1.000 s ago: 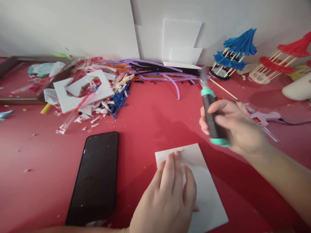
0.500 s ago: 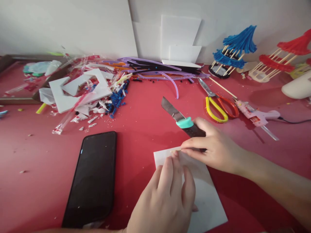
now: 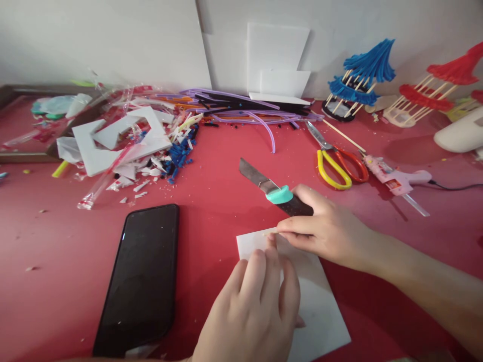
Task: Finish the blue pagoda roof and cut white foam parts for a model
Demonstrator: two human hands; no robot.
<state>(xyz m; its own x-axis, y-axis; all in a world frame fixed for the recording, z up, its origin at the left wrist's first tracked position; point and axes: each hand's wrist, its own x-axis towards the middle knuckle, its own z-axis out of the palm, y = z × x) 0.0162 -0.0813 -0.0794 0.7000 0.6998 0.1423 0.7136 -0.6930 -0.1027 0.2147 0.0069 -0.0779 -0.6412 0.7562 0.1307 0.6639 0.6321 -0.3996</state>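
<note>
A white foam board lies on the red table beneath both hands. My right hand is closed round the black and teal handle of a utility knife, whose blade points up and left, clear of the board. Its fingertips also touch a short, thin wooden stick near the board's far edge. My left hand rests on the board with bent fingers, its fingertips closed at the stick. Most of the stick is hidden by the fingers.
A black phone lies left of my hands. Foam scraps and blue bits are heaped behind it. Scissors and a pink glue gun with a cord lie to the right. Blue and red stick models stand behind.
The knife has tilted lower and shifted left in my right hand, its blade now flatter. Both hands stay at the stick; the whole view has slid slightly left.
</note>
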